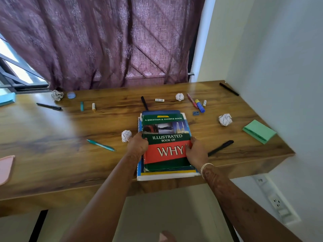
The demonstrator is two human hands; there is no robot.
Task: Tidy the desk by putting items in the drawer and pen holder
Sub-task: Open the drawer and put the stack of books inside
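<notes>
A stack of books (166, 135), topped by a green and red "Illustrated Book of Why", lies at the front edge of the wooden desk (70, 163). My left hand (137, 144) grips the stack's left side. My right hand (196, 152) grips its right side, thumb on the red cover. Loose items lie around: a teal pen (100, 145), black pens (221, 147) (49, 106) (144, 103) (229, 89), a pink pen (192, 100), a blue and yellow marker (199, 105), a blue sharpener (196, 113). No drawer or pen holder is visible.
Crumpled paper balls (225, 119) (126, 135) (179, 96) (57, 95) are scattered on the desk. A green paper pad (259, 131) sits at the right edge, a pink object (6, 169) at the left. A purple curtain (104, 41) hangs behind; a wall (279, 67) borders the right.
</notes>
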